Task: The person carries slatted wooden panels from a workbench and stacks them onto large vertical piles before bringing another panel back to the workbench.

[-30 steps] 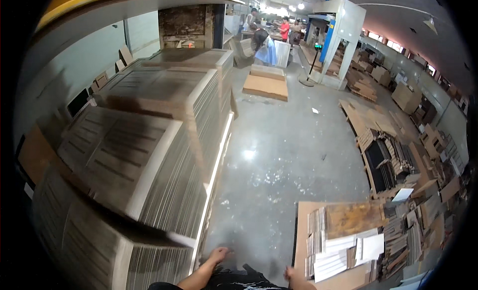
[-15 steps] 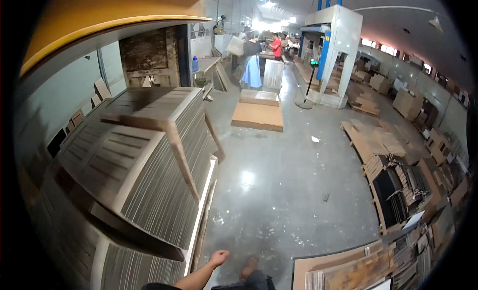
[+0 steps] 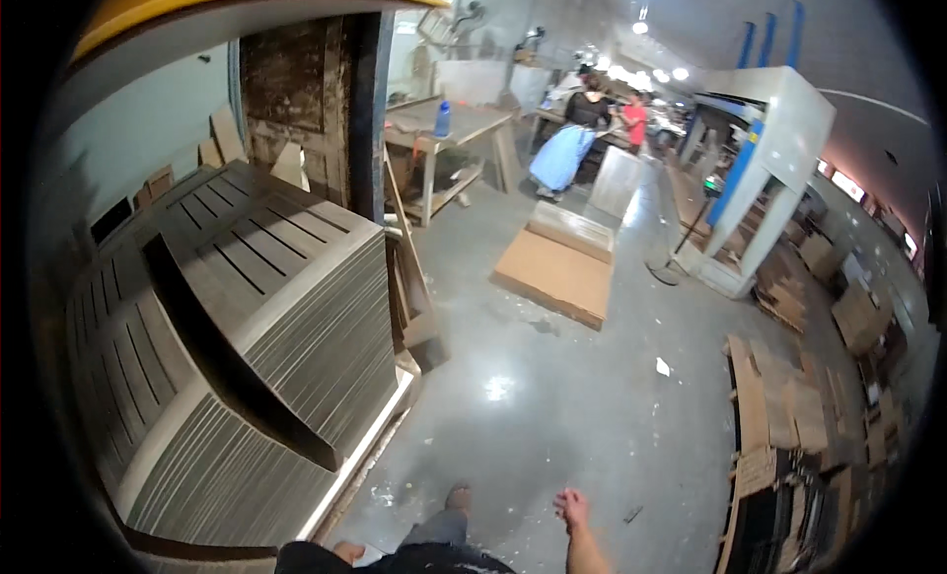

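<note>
My right hand is held out over the grey floor, its fingers apart and nothing in them. At the lower edge, beside a dark sleeve, a bit of skin that seems to be my left hand shows; its fingers cannot be made out. To the left stand tall stacks of grey slotted wooden panels, nearest my left side. A dark curved strip runs between two stacks. One of my feet is forward on the floor.
Ahead lies a low cardboard stack. A workbench holds a blue bottle. A person in a blue apron and one in red stand beyond. A white machine and pallets of boards line the right.
The scene has shifted right and grown closer as my view turned left and moved forward. My left hand has drawn back to the lower edge; my right hand has come into view.
</note>
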The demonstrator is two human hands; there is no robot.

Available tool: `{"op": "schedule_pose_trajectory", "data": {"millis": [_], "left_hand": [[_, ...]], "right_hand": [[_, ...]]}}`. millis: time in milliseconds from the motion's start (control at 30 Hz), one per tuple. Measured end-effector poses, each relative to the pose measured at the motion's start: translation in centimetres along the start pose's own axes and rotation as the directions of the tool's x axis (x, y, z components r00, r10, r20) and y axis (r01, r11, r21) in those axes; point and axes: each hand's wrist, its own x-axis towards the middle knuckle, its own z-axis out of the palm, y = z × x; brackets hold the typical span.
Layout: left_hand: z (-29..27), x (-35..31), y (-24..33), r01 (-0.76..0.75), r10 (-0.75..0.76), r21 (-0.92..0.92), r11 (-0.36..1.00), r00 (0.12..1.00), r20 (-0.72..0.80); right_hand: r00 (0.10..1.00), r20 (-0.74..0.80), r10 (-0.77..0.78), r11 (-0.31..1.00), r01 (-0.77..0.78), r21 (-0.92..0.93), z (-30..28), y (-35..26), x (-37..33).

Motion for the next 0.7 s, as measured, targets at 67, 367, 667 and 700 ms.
{"op": "schedule_pose_trajectory", "data": {"millis": [67, 367, 667, 700], "left_hand": [[-5.2, 5.1, 8.9, -0.101, 0.103, 0.032, 0.994, 0.992, -0.069], [-36.4, 12.8, 56.1, -0.528, 0.393, -0.375, 0.762, 0.837, -0.381], [-45.2, 23.6, 73.6, -0.244, 0.231, -0.18, 0.953, 0.969, -0.092], [-45.8, 24.7, 74.3, -0.215, 0.198, -0.21, 0.954, 0.975, -0.101]], "right_hand": [[0.96, 0.157, 0.233, 0.954, -0.194, -0.229, -1.4, 2.7, 5.8], [0.758, -0.003, 0.652, 0.715, -0.616, -0.329, -5.4, -1.9, 16.7], [0.858, 0.055, 0.51, 0.828, -0.473, -0.302, -1.1, -21.1, 58.0], [0.905, 0.041, 0.424, 0.874, -0.396, -0.282, 1.0, -25.9, 62.3]]}}
